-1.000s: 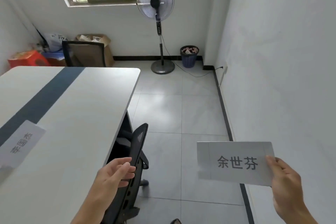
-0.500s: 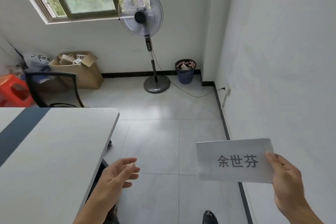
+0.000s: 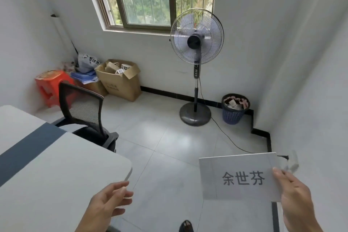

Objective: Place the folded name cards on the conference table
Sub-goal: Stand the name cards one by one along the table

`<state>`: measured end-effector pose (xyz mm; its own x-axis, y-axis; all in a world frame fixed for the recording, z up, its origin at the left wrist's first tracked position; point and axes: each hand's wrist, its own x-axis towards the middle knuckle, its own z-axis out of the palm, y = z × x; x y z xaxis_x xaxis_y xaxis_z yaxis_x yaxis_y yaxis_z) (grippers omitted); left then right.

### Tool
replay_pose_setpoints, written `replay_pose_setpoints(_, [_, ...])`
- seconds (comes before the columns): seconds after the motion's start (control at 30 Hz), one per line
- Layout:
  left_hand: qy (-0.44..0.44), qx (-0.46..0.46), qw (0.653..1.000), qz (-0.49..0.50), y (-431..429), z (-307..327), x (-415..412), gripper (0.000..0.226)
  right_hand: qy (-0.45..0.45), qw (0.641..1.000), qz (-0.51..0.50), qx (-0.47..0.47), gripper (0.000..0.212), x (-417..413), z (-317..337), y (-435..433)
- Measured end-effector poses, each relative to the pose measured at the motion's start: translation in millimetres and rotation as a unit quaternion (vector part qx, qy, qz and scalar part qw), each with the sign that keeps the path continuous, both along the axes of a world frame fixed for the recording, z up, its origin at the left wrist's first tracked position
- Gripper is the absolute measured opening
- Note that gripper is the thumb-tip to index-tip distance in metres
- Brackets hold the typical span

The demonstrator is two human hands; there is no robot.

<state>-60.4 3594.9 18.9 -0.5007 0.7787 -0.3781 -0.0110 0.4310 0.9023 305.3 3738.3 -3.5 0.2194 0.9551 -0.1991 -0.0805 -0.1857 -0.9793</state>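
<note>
White room, fan far: the table (image 3: 56,165) lies left of the card (image 3: 239,177), its long axis level, pinched by the right hand (image 3: 295,199); the left hand (image 3: 107,205), spread and empty, hovers nearer the table.

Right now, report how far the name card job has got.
Done: nothing that shows; the visible part of the conference table carries no card. In hand: the right hand holds one name card by its right edge, out over the floor, printed side toward the camera. The left hand is open and empty near the table corner. Left: set this card on the table.
</note>
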Motion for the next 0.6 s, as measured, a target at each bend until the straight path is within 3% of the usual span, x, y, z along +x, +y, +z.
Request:
replay_pose_setpoints(0.2, [0.007,0.058,0.998,0.028,163.4,25.1,-54.7,0.018,-0.032,0.999,0.003,0.020,0.027,-51.5,23.4,159.4])
replay_pose_setpoints(0.3, [0.018,0.088,0.996,0.029,238.1,44.5,-75.4,0.017,0.011,0.999,0.017,0.030,0.021,-82.5,49.0,219.0])
replay_pose_setpoints(0.37, [0.021,0.100,0.995,0.021,278.5,52.4,-88.9,0.018,0.013,0.999,0.022,0.028,0.039,-101.2,55.2,261.0])
replay_pose_setpoints(0.5, [0.021,0.090,0.994,0.060,341.7,45.8,-123.2,0.019,0.009,0.998,0.057,0.013,0.025,-144.7,47.2,357.0])
replay_pose_setpoints(0.6, [0.009,0.066,0.992,0.111,385.7,32.2,-151.7,0.020,-0.006,0.993,0.119,0.014,0.035,-187.0,32.6,438.2])
